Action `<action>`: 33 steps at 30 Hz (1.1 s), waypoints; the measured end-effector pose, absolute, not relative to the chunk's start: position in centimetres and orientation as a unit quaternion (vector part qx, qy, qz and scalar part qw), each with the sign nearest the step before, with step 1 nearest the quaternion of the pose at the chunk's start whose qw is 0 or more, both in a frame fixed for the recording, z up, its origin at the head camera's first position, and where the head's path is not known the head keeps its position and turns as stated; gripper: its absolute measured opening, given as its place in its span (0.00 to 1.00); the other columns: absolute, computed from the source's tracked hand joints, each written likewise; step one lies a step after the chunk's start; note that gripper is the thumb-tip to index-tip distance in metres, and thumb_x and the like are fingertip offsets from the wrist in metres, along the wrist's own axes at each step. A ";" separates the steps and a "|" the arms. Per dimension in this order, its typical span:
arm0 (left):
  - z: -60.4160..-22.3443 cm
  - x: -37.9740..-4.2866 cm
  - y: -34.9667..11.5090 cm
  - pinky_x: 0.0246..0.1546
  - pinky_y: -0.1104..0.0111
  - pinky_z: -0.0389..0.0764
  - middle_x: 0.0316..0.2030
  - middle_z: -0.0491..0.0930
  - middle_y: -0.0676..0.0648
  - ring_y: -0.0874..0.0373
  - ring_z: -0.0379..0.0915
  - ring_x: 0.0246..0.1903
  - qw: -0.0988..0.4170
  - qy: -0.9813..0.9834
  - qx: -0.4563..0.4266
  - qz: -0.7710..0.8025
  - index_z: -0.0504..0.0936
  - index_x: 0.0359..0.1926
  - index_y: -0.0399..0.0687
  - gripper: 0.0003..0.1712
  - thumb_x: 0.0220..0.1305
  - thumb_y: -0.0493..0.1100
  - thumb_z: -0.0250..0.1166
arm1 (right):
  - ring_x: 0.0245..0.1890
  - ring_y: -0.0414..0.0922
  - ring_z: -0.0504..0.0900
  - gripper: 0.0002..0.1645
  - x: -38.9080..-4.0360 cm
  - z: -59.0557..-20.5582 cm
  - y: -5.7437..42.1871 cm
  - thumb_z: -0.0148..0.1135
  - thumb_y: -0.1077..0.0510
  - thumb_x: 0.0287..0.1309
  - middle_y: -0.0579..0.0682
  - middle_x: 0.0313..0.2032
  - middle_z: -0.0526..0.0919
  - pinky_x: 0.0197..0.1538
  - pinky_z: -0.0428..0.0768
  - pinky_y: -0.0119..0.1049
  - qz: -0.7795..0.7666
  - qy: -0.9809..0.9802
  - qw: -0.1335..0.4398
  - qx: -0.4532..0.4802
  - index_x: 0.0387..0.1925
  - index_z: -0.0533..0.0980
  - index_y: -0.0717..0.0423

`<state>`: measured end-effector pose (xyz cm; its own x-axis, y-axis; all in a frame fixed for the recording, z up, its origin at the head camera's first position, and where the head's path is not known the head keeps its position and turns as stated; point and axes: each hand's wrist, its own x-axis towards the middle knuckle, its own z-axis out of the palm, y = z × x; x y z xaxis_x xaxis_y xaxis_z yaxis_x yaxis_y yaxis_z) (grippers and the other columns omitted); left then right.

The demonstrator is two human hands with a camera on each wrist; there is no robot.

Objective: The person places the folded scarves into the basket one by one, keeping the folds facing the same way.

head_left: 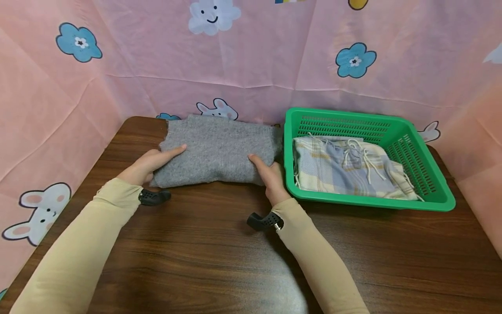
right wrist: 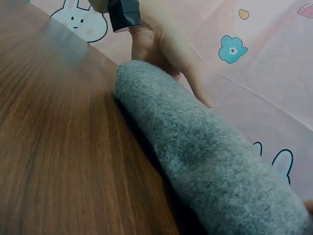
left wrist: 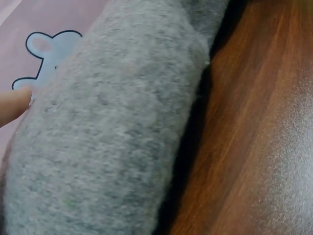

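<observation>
A folded grey woolly cloth (head_left: 219,152) lies across the back of the table, its front edge lifted a little off the wood in both wrist views. My left hand (head_left: 146,166) holds its left end, thumb on top and the other fingers hidden underneath. At the right end my right hand (head_left: 271,178) grips it the same way, right next to a green basket (head_left: 289,174). The left thumb (left wrist: 13,105) shows at the edge of the left wrist view. In the right wrist view, the left hand (right wrist: 166,46) appears beyond the cloth's far end.
Inside the basket lies a folded plaid cloth (head_left: 337,170) in pale blue, cream and yellow, with fringe and tangled tassels on top. Brown wood table (head_left: 196,244) stretches in front of the cloth. A pink printed curtain (head_left: 259,52) hangs close behind and at both sides.
</observation>
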<state>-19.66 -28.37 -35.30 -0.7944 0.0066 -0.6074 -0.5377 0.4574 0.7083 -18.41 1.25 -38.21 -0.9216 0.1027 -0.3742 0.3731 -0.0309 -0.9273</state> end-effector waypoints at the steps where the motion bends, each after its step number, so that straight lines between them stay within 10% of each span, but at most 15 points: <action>1: -35.3 -19.7 -28.5 0.65 0.53 0.64 0.73 0.41 0.30 0.39 0.52 0.68 0.280 0.805 -0.165 0.496 0.22 0.71 0.33 0.72 0.54 0.78 0.52 | 0.63 0.51 0.68 0.47 -18.4 -38.2 1.2 0.68 0.43 0.52 0.58 0.63 0.68 0.67 0.65 0.43 -0.698 0.689 0.099 0.171 0.65 0.62 0.65; 18: -36.2 -19.7 -29.7 0.50 0.62 0.73 0.68 0.53 0.40 0.52 0.65 0.56 0.330 0.742 -0.148 0.565 0.33 0.76 0.48 0.61 0.58 0.78 0.47 | 0.63 0.50 0.67 0.51 -18.3 -39.0 1.7 0.72 0.43 0.46 0.53 0.64 0.67 0.67 0.64 0.43 -0.698 0.685 0.114 0.173 0.67 0.60 0.58; 24: -36.1 -19.8 -29.4 0.57 0.60 0.69 0.74 0.43 0.39 0.46 0.53 0.68 0.341 0.736 -0.142 0.567 0.29 0.75 0.54 0.60 0.58 0.77 0.49 | 0.61 0.50 0.69 0.50 -18.3 -39.1 1.9 0.73 0.43 0.44 0.52 0.62 0.69 0.65 0.67 0.43 -0.695 0.686 0.121 0.179 0.65 0.61 0.56; 33: -36.1 -19.5 -29.6 0.51 0.63 0.75 0.70 0.52 0.41 0.54 0.68 0.55 0.363 0.731 -0.143 0.559 0.33 0.76 0.48 0.62 0.57 0.78 0.50 | 0.59 0.50 0.71 0.47 -18.1 -39.2 1.5 0.71 0.40 0.45 0.52 0.60 0.72 0.64 0.69 0.43 -0.683 0.699 0.135 0.166 0.63 0.65 0.56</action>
<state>-19.51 -29.56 -36.13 -0.6948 0.1968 -0.6918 -0.6159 0.3340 0.7135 -18.13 1.50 -39.19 -0.9089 0.0477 -0.4142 0.4152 0.0130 -0.9096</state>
